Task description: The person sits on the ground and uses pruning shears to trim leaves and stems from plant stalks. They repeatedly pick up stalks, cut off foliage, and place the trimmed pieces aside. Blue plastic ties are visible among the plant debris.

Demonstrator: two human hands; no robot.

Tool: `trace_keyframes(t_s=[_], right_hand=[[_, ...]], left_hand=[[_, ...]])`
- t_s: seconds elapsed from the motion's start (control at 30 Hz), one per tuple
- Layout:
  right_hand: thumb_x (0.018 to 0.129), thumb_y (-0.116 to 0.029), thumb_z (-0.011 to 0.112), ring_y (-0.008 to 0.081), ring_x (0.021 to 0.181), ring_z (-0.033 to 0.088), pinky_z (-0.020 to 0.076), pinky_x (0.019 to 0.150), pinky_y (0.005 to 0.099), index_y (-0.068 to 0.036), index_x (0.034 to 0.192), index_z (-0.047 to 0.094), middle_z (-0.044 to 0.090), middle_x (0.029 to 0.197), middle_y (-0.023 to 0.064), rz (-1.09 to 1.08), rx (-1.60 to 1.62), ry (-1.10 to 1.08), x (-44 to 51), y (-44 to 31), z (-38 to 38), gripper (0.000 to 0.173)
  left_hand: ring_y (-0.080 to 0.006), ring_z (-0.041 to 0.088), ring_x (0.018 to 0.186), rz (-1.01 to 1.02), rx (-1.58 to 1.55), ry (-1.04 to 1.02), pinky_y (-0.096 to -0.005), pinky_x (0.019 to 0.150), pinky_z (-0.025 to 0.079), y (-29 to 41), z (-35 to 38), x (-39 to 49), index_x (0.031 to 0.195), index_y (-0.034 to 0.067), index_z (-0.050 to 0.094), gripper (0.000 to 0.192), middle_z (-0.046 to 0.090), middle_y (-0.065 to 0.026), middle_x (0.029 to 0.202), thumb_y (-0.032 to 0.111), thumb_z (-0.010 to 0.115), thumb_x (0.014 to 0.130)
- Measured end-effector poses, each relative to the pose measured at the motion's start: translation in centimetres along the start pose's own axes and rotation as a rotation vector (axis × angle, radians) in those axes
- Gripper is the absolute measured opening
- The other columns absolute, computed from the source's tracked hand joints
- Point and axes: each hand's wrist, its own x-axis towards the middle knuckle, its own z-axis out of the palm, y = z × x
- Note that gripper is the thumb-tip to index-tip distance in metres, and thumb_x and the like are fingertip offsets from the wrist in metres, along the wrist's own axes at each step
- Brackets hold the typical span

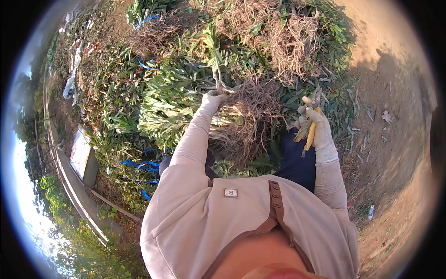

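Observation:
My left hand [213, 99], in a pale glove, grips the stem base of an uprooted leafy plant [216, 57], whose green top points away from me. Just under and beside it lies a bunch of leafy plants [167, 101], leaves to the left, with a mass of brown roots [256, 115] on the right. My right hand [318, 127], in a worn glove with bare-looking fingertips, holds yellow-handled pruning shears [311, 130] near my right knee. A few greyish stems or leaves show beside the handles; the blades are hard to make out.
More uprooted plants with tangled roots [292, 45] lie ahead. Blue plastic ties [146, 167] are scattered at the left near a pale block [82, 153]. A plastic bottle [69, 87] lies farther left. Bare soil [390, 97] with leaf scraps and a small white bottle [371, 212] is at the right.

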Motion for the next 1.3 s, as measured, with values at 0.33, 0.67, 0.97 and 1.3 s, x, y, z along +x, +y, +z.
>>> trace_keyframes(t_s=[0.33,0.67,0.97,1.3], right_hand=[[0.084,-0.011,0.055,0.012,0.084,0.053,0.0437,0.076,0.0254,-0.004,0.131,0.038,0.055,0.093,0.0038,-0.007,-0.539,-0.453,-3.6,5.0,6.0,0.051],[0.082,-0.021,0.064,0.0059,0.09,0.048,0.0406,0.081,0.0215,-0.003,0.124,0.043,0.054,0.097,-0.0024,-0.306,-0.482,-0.826,-10.0,8.4,12.1,0.05],[0.083,-0.02,0.062,0.0094,0.091,0.05,0.0429,0.08,0.0252,0.0,0.123,0.044,0.055,0.104,0.003,-0.273,-0.451,-0.646,-11.7,12.9,11.4,0.048],[0.083,-0.004,0.051,0.0081,0.067,0.045,0.0416,0.06,0.0232,-0.001,0.103,0.055,0.051,0.075,0.0003,-0.365,-0.52,-0.463,-12.6,13.5,10.1,0.021]], left_hand=[[-0.0119,0.053,0.063,0.354,-0.571,-0.429,-0.0253,0.054,0.045,2.7,-1.4,-21.7,0.102,0.001,0.052,0.036,0.057,-0.0036,0.08,0.022,0.068,0.077],[-0.0153,0.053,0.063,0.144,-0.781,-0.472,-0.0292,0.053,0.044,-3.6,-0.8,-26.0,0.112,0.004,0.05,0.032,0.058,-0.0059,0.084,0.028,0.051,0.091],[-0.0113,0.053,0.06,0.269,-0.584,-0.622,-0.0247,0.051,0.043,-2.4,-0.5,-29.4,0.105,0.001,0.056,0.024,0.058,-0.0023,0.078,0.01,0.058,0.083],[-0.0076,0.052,0.069,0.527,-0.255,-0.413,-0.0213,0.064,0.043,-1.7,1.6,-30.7,0.097,-0.002,0.059,0.019,0.059,-0.0004,0.079,0.011,0.053,0.084]])
